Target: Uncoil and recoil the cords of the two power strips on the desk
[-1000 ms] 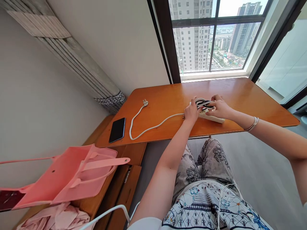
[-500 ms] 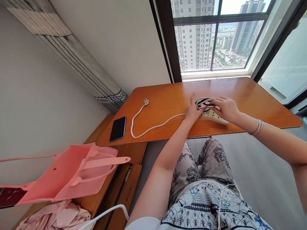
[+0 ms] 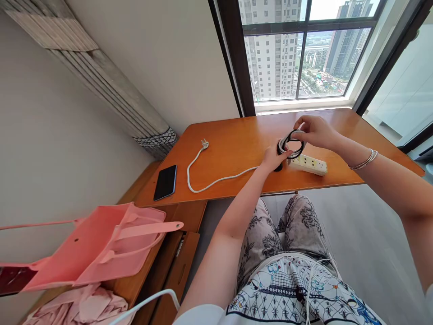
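Observation:
A white power strip (image 3: 308,164) lies on the orange wooden table (image 3: 237,140). Its white cord (image 3: 216,179) runs left and ends in a plug (image 3: 204,144). My right hand (image 3: 315,131) pinches the top of a coiled black and white cable (image 3: 291,144), held upright just above the strip's left end. My left hand (image 3: 274,159) is closed on the lower left of the same coil, where a small black piece shows under the fingers.
A black phone (image 3: 165,182) lies at the table's left front corner. A pink bag (image 3: 98,246) rests on a lower wooden unit (image 3: 172,266) at the left, with pink cloth (image 3: 81,307) below it. The window (image 3: 297,49) is behind the table.
Both hands lifted the coiled cable off the power strip and stood it upright. The right hand rose. The strip now lies uncovered, and the white cord's loop shifted a little.

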`<act>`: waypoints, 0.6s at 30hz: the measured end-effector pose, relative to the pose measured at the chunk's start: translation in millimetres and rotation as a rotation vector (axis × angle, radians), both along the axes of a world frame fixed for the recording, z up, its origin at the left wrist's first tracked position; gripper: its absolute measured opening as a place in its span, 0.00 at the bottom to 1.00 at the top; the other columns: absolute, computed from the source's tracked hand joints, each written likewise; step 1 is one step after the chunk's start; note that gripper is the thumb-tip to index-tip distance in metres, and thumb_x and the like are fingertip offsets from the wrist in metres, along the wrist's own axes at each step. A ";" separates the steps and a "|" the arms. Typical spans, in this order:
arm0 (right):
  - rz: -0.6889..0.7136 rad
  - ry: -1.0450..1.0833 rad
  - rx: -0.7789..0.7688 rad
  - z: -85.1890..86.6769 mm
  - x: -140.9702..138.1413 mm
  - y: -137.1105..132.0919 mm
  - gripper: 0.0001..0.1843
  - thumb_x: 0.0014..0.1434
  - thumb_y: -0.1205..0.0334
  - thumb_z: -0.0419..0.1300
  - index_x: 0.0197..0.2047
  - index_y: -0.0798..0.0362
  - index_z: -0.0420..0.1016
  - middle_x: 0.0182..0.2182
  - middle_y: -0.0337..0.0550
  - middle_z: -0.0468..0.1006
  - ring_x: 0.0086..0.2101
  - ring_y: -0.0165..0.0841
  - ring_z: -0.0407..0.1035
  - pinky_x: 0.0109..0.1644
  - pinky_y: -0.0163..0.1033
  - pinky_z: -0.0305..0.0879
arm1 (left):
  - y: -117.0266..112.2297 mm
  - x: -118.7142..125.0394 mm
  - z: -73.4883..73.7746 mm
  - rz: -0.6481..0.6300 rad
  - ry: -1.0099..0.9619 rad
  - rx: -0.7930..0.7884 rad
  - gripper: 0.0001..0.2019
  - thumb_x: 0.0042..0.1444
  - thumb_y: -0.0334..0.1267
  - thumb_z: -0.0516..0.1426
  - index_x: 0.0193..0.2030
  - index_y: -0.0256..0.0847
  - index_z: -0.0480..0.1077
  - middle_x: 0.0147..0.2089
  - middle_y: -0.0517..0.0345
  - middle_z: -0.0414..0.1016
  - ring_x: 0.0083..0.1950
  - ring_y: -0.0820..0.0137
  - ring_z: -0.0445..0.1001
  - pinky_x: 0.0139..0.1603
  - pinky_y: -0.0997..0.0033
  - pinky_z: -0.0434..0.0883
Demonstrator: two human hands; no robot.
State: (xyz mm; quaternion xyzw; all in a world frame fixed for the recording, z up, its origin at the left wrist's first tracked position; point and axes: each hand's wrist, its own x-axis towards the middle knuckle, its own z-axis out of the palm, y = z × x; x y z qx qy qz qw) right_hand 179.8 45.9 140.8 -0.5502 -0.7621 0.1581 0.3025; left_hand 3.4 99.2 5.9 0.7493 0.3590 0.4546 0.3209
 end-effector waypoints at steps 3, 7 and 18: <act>0.029 0.126 0.116 12.0 -5.9 10.7 0.12 0.53 0.57 0.67 0.39 0.53 0.76 0.29 0.42 0.78 0.29 0.31 0.69 0.35 0.40 0.64 | 5.4 4.1 3.9 -0.127 -0.196 -0.095 0.28 0.56 0.59 0.61 0.54 0.40 0.68 0.46 0.51 0.79 0.36 0.69 0.78 0.38 0.68 0.76; 0.080 0.166 0.238 19.0 -9.0 20.8 0.10 0.55 0.58 0.66 0.39 0.53 0.75 0.31 0.43 0.78 0.32 0.33 0.71 0.40 0.44 0.69 | 0.1 2.8 15.9 -0.070 -0.183 -0.118 0.36 0.57 0.63 0.59 0.65 0.44 0.61 0.50 0.48 0.78 0.37 0.67 0.80 0.40 0.66 0.77; 0.117 0.324 0.443 23.6 12.4 45.9 0.10 0.59 0.56 0.64 0.42 0.50 0.73 0.34 0.41 0.76 0.37 0.36 0.72 0.40 0.44 0.69 | -15.1 -68.6 38.4 0.342 0.145 -0.035 0.28 0.71 0.51 0.38 0.54 0.40 0.75 0.64 0.47 0.74 0.64 0.63 0.72 0.64 0.61 0.68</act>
